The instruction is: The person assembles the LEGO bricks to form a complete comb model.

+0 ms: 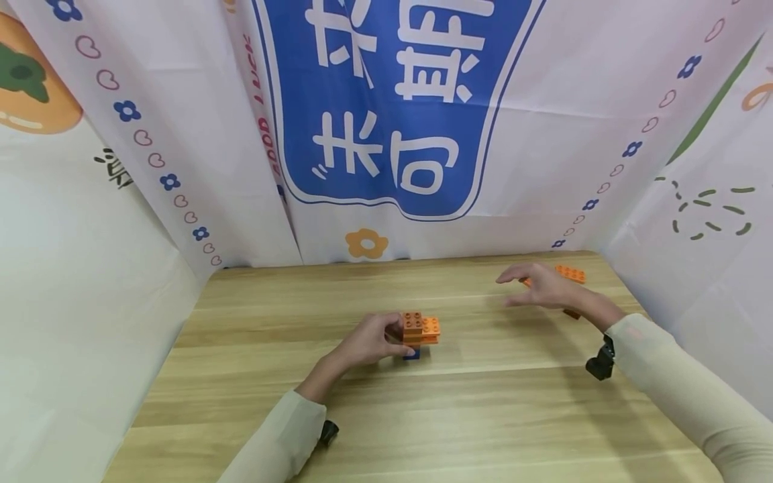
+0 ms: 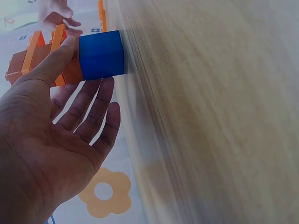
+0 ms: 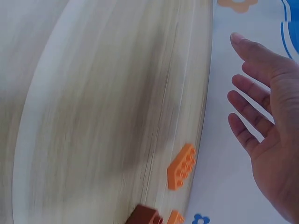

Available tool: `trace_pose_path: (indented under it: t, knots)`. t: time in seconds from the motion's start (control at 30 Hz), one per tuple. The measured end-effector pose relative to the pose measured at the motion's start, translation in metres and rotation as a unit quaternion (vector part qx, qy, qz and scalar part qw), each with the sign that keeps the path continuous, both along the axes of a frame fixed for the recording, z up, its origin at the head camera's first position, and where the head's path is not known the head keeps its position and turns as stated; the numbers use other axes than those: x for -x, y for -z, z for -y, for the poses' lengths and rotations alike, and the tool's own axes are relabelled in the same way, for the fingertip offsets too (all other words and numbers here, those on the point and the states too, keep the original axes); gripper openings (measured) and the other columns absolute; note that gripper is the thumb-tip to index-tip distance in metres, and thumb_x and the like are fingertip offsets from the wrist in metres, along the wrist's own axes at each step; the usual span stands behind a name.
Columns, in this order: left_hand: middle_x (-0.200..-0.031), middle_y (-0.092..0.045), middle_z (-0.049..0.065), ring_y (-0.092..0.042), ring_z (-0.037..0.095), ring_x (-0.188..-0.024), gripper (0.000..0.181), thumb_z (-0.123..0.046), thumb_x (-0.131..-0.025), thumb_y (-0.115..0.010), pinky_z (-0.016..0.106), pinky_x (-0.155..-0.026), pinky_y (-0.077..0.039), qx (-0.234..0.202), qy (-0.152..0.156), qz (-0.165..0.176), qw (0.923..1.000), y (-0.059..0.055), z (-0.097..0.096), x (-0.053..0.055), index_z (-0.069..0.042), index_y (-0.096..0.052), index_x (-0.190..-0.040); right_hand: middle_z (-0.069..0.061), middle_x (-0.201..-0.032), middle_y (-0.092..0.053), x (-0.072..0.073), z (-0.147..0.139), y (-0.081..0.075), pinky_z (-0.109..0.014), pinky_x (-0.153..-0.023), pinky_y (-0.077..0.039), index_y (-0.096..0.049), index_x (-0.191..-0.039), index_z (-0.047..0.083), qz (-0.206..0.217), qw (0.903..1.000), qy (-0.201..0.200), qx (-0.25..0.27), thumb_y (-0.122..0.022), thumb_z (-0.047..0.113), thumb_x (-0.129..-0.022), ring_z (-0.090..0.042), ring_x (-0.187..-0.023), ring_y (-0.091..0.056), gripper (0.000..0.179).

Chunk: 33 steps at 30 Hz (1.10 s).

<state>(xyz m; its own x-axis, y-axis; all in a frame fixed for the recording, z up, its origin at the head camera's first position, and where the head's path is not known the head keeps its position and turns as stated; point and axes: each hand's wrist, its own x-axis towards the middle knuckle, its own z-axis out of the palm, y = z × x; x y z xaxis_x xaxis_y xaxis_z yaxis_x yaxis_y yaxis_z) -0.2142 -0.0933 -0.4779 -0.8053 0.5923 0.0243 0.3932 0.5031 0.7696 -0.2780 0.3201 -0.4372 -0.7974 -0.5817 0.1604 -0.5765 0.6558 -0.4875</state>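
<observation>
My left hand (image 1: 371,340) grips a small stack of toy building bricks between thumb and fingers, near the middle of the table. At the bottom of the stack is a blue brick (image 2: 102,55). Above it come brown and orange layers, with a brown studded brick (image 1: 413,320) on top. Flat orange bricks (image 1: 431,327) jut out from the stack's right side. My right hand (image 1: 548,287) hovers above the back right of the table, its fingers apart and holding nothing. An orange studded brick (image 3: 182,165) lies below it, partly hidden by the hand in the head view.
Next to the right hand lie another orange brick (image 1: 570,273) and a brown brick (image 3: 142,215), the latter mostly covered by the wrist in the head view. The wooden table (image 1: 290,302) meets printed white cloth walls (image 1: 199,87) at its back and sides.
</observation>
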Motion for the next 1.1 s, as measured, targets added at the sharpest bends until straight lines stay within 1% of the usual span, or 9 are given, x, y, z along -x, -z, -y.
trace_pose_path:
  t: [0.1,0.23,0.37,0.47,0.6,0.73,0.9,1.1]
  knots:
    - [-0.103,-0.076,-0.004,-0.07,0.01,-0.093,0.026,-0.022,-0.088,-0.09,0.025,-0.082,-0.059,-0.002,0.0,0.0,1.0,0.001,0.001,-0.001,-0.015,-0.071,-0.104,-0.016,-0.128,-0.073,0.001,-0.009,0.001,-0.06,-0.097,-0.055,-0.075,-0.124,0.002,0.009,0.9998,0.016,-0.008,-0.09,0.016,-0.087,-0.039,-0.118,-0.068,0.042]
    - [-0.103,-0.075,-0.004,-0.07,0.01,-0.093,0.026,-0.023,-0.088,-0.09,0.026,-0.083,-0.059,-0.001,-0.002,0.001,1.0,0.0,0.001,-0.002,-0.015,-0.071,-0.104,-0.022,-0.132,-0.071,0.003,-0.018,0.003,-0.065,-0.099,-0.052,-0.074,-0.125,-0.001,0.02,0.999,0.039,-0.011,-0.089,0.015,-0.087,-0.045,-0.122,-0.066,0.044]
    - [-0.103,-0.075,-0.004,-0.07,0.01,-0.093,0.027,-0.023,-0.088,-0.09,0.026,-0.083,-0.059,0.003,-0.003,0.006,1.0,0.0,0.001,-0.002,-0.015,-0.071,-0.105,-0.023,-0.134,-0.069,0.006,-0.025,0.006,-0.065,-0.103,-0.051,-0.075,-0.126,0.001,0.032,0.9972,0.063,-0.025,-0.09,0.018,-0.086,-0.046,-0.125,-0.064,0.046]
    - [-0.104,-0.075,-0.003,-0.07,0.012,-0.094,0.027,-0.023,-0.088,-0.09,0.026,-0.084,-0.059,0.003,-0.004,0.009,1.0,0.0,0.001,-0.003,-0.015,-0.071,-0.105,-0.023,-0.133,-0.07,0.008,-0.03,0.007,-0.065,-0.104,-0.05,-0.075,-0.126,0.001,0.028,0.9967,0.067,-0.035,-0.091,0.019,-0.086,-0.045,-0.125,-0.064,0.046]
    - [-0.104,-0.076,-0.003,-0.07,0.013,-0.094,0.026,-0.022,-0.088,-0.09,0.027,-0.083,-0.059,-0.004,-0.003,0.009,0.9999,0.0,0.001,-0.002,-0.014,-0.071,-0.104,-0.021,-0.13,-0.072,0.011,-0.036,0.009,-0.064,-0.101,-0.052,-0.075,-0.125,0.0,0.015,0.9968,0.068,-0.039,-0.091,0.019,-0.086,-0.044,-0.12,-0.066,0.046]
    - [-0.103,-0.075,-0.004,-0.07,0.011,-0.093,0.026,-0.022,-0.088,-0.09,0.026,-0.082,-0.059,-0.003,-0.003,0.007,1.0,0.0,0.001,-0.001,-0.014,-0.07,-0.104,-0.02,-0.128,-0.073,0.015,-0.042,0.012,-0.063,-0.1,-0.053,-0.075,-0.126,0.001,0.025,0.9955,0.083,-0.04,-0.091,0.021,-0.086,-0.043,-0.117,-0.067,0.047]
    - [-0.103,-0.075,-0.005,-0.069,0.01,-0.093,0.027,-0.024,-0.088,-0.09,0.026,-0.083,-0.059,0.002,-0.005,0.006,1.0,0.0,0.001,-0.001,-0.015,-0.07,-0.104,-0.022,-0.13,-0.072,0.019,-0.05,0.016,-0.063,-0.099,-0.052,-0.074,-0.128,0.002,0.04,0.9927,0.107,-0.041,-0.092,0.023,-0.085,-0.044,-0.118,-0.066,0.051]
    - [-0.102,-0.075,-0.005,-0.069,0.009,-0.092,0.027,-0.024,-0.088,-0.09,0.026,-0.083,-0.059,0.004,-0.004,0.008,1.0,-0.001,0.001,-0.002,-0.015,-0.07,-0.104,-0.027,-0.134,-0.068,0.023,-0.057,0.021,-0.064,-0.095,-0.055,-0.073,-0.129,0.001,0.03,0.9923,0.114,-0.038,-0.092,0.024,-0.086,-0.049,-0.118,-0.066,0.053]
